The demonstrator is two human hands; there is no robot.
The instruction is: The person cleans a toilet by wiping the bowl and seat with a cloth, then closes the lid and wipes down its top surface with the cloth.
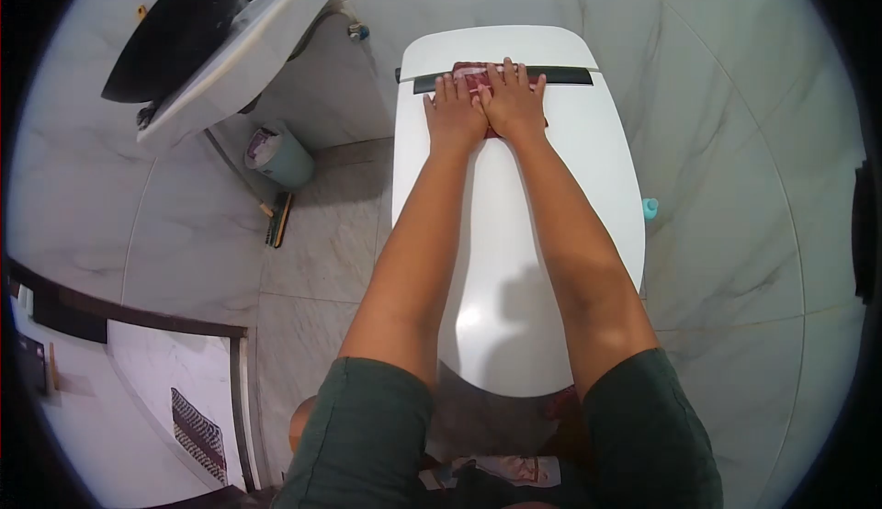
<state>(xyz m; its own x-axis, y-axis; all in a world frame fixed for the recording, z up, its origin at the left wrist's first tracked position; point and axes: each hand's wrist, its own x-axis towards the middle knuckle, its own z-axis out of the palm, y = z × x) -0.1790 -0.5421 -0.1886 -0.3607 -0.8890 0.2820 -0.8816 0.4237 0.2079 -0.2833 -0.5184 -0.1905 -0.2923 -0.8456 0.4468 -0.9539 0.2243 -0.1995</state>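
Note:
A white toilet with its lid (491, 233) down fills the middle of the head view. Near its back edge, across the black strip (570, 75), lies a folded dark red patterned cloth (470, 70). My left hand (455, 118) rests flat with fingers stretched out, its fingertips on the cloth and the lid beside it. My right hand (514, 105) lies spread on the cloth, touching the left hand at the thumbs. Parts of the cloth are hidden under both hands.
At the upper left, a white sink (248, 59) holds a large black basin (179, 36). Below it stand a small bin (285, 162) and a brush (279, 220) on the tiled floor. A light blue object (650, 209) is right of the toilet. A doorway with a patterned mat (197, 431) is lower left.

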